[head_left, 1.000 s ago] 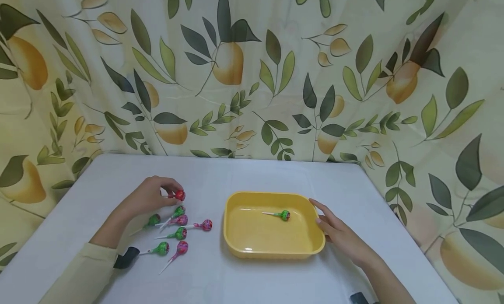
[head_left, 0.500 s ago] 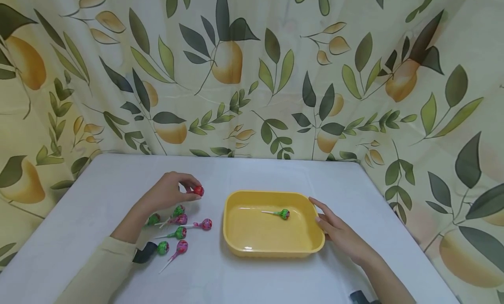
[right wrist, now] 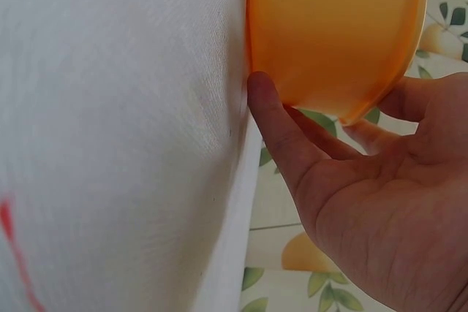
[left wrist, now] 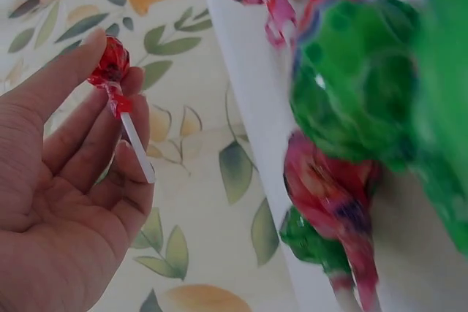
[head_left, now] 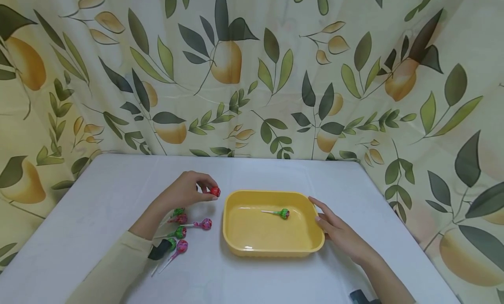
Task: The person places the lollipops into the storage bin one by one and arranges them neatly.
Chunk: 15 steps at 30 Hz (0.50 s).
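Observation:
In the head view my left hand (head_left: 184, 191) pinches a red-wrapped lollipop (head_left: 215, 191) above the table, just left of the yellow tray (head_left: 271, 253). The left wrist view shows this lollipop (left wrist: 111, 63) near the fingertips, its white stick pointing down across the fingers. One green lollipop (head_left: 284, 214) lies inside the tray, its stick to the left. My right hand (head_left: 342, 236) rests against the tray's right end. Its fairly straight fingers touch the rim and side in the right wrist view, where the tray's outer wall (right wrist: 329, 42) shows orange.
Several pink and green lollipops lie left of the tray, among them a pink lollipop (head_left: 181, 247) and another pink lollipop (head_left: 205, 224). My left forearm partly covers the group. A patterned curtain (head_left: 252, 76) hangs behind the white-covered table (head_left: 252, 282).
My left hand has carried the red lollipop rightward from beside the pile, close to the tray's left edge. My right hand and the tray stay in place.

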### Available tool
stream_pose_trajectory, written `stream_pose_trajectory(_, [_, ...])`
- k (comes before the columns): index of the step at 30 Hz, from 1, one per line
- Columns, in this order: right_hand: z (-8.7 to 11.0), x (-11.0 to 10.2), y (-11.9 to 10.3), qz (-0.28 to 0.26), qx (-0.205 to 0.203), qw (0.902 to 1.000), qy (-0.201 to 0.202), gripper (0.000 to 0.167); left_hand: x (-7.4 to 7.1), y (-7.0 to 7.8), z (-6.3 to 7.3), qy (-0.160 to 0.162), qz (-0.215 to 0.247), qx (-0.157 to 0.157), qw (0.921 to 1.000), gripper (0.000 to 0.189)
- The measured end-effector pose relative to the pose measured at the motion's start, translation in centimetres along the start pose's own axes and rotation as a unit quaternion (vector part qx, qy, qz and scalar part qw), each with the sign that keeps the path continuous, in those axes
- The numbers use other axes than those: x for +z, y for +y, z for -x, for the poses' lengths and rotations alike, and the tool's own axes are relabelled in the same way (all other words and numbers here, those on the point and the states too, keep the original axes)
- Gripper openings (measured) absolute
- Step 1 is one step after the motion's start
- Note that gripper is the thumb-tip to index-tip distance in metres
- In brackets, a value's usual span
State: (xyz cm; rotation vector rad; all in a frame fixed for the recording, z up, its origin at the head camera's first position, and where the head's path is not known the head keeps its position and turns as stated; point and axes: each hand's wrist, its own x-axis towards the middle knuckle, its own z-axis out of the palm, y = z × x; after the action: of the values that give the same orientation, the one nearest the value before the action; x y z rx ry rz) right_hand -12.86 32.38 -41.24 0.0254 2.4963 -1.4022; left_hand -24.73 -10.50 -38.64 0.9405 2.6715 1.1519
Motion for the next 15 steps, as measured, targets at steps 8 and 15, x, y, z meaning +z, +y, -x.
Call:
stream_pose_trajectory(8, [0.1,0.0,-0.1,0.003,0.0,1.0,0.0,0.061,1.0,0.8,-1.0,-0.007,0.015,0.033,0.9993,0.019])
stream_pose_trajectory(15, [0.2,0.2,-0.5,0.011,0.001,0.9999,0.002,0.06,2.1,1.7,-2.0,-0.018,0.021,0.031,0.9991,0.019])
